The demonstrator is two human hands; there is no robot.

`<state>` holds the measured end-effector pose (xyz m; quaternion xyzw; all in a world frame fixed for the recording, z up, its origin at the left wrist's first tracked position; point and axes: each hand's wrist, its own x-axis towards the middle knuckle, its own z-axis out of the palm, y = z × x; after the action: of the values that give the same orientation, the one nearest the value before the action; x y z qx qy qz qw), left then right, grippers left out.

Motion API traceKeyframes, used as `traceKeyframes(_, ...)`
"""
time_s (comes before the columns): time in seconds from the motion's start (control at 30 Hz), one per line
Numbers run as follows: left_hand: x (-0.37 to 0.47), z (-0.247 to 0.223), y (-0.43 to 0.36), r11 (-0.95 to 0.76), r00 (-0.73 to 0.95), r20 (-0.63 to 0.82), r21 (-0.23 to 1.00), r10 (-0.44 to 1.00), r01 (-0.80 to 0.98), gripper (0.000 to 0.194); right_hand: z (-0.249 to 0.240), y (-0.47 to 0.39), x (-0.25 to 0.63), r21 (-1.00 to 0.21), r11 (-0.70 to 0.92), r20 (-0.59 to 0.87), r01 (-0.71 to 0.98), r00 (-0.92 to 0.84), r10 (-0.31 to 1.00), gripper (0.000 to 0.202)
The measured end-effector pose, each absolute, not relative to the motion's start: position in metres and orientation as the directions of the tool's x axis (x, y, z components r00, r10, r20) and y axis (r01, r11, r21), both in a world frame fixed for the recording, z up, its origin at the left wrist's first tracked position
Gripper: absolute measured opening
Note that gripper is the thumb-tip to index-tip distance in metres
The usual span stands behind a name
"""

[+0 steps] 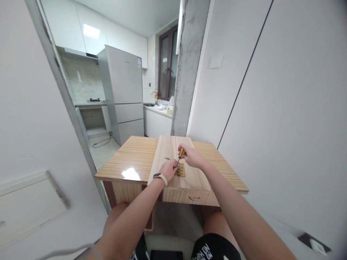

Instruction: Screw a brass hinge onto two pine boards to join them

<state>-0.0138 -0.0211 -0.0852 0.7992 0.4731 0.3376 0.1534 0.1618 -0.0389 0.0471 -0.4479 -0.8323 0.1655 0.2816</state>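
My right hand (192, 156) is closed around the yellow and black handle of a screwdriver (181, 152), which tilts down to the left. Its shaft runs to a brass-coloured hinge (182, 170) lying over the seam between two pale wooden boards (165, 148). My left hand (168, 170), with a band on the wrist, rests on the left board. Its fingertips are pinched together at the screwdriver's tip, beside the hinge; whatever they hold is too small to make out. Just beyond that hand lies a small cluster of dark screws (167, 158).
The boards lie on a wood-grain desk (130, 155) with a drawer (176, 196) at its front, above my legs. Behind the desk, a doorway opens on a kitchen with a grey fridge (124, 79). A white wall (271, 108) stands close on the right.
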Motion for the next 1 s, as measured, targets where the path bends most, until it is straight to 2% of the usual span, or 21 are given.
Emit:
traceKeyframes(0.17, -0.014, -0.085, -0.021, -0.506, 0.343, 0.374, 0.585, 0.862, 0.634, 0.027, 0.056, -0.031, 0.157, -0.54, 0.538, 0.25, 0.647, -0.488, 0.837, 0.037)
traceKeyframes(0.37, -0.016, -0.085, -0.028, -0.518, 0.372, 0.36, 0.575, 0.855, 0.633, 0.029, 0.066, -0.028, 0.148, -0.361, 0.543, 0.276, 0.758, -0.469, 0.839, 0.026)
traceKeyframes(0.53, -0.026, -0.083, -0.044, -0.606, 0.454, 0.417, 0.39, 0.788, 0.693, 0.029, 0.064, -0.031, 0.146, -0.177, 0.511, 0.293, 0.841, -0.451, 0.843, 0.021)
traceKeyframes(0.67, -0.033, -0.081, -0.055, -0.639, 0.521, 0.4, 0.261, 0.754, 0.724, 0.034, 0.065, -0.031, 0.145, -0.078, 0.433, 0.259, 0.898, -0.401, 0.879, 0.022)
traceKeyframes(0.8, -0.037, -0.082, -0.062, -0.662, 0.555, 0.398, 0.209, 0.73, 0.72, 0.041, 0.065, -0.029, 0.143, -0.087, 0.452, 0.259, 0.888, -0.418, 0.871, 0.018)
traceKeyframes(1.0, -0.04, -0.088, -0.069, -0.692, 0.57, 0.447, 0.173, 0.69, 0.701, 0.045, 0.066, -0.024, 0.144, -0.212, 0.492, 0.268, 0.845, -0.434, 0.86, 0.017)
